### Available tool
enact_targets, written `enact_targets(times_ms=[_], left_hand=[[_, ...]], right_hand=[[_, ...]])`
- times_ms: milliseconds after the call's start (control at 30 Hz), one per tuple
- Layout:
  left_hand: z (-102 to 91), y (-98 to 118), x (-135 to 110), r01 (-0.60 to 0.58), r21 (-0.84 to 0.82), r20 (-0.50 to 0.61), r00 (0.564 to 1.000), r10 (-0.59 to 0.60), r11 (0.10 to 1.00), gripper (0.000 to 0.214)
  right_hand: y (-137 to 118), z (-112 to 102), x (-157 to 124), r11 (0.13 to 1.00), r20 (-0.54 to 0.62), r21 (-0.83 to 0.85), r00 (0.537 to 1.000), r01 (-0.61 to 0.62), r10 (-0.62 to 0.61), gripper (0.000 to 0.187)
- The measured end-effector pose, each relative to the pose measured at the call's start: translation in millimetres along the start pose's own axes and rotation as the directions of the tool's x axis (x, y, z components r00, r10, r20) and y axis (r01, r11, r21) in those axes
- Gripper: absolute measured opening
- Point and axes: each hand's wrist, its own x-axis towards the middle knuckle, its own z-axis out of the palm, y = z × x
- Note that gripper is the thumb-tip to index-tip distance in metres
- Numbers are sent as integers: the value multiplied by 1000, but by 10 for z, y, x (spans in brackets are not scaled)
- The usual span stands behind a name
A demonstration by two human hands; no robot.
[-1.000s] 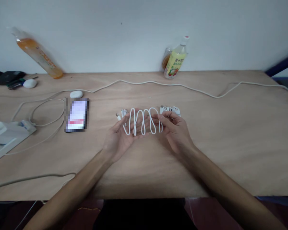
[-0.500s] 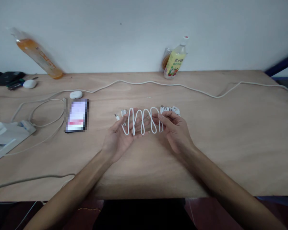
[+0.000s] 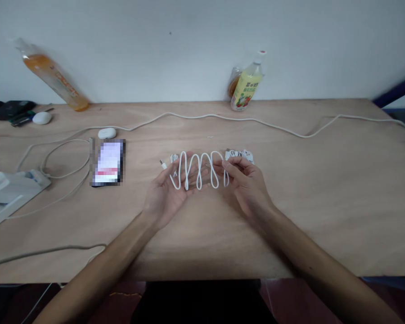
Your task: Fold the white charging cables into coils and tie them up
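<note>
A white cable (image 3: 199, 185) is stretched sideways between my hands in several upright, wavy loops. My left hand (image 3: 162, 195) lies palm up under its left part, with the thumb closed over the cable near a plug with a metal tip (image 3: 163, 164). At the other end, my right hand (image 3: 251, 184) pinches the cable between thumb and fingers. Just beyond my left thumb shows a small white bundle of cord (image 3: 174, 158). Behind my right fingers lie several white connector-like pieces (image 3: 239, 155), partly hidden.
A phone (image 3: 108, 162) and a white earbud case (image 3: 107, 133) lie to the left. A long white cord (image 3: 209, 115) crosses the wooden table (image 3: 324, 202). An orange drink bottle (image 3: 56, 78) and a yellow-labelled bottle (image 3: 247, 85) lean on the wall. White packaging (image 3: 13, 189) sits at far left.
The looped cable and its plug have shifted very slightly left. Both hands keep nearly the same place and grip.
</note>
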Motion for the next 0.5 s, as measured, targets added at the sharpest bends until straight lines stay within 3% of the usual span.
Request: enact_targets(times_ms=[500], left_hand=[[7,-2,6,0,-8,-4,1000,0,1000,51]], right_hand=[[13,-3,2,1000,-20,-22,1000,12,-12,36]])
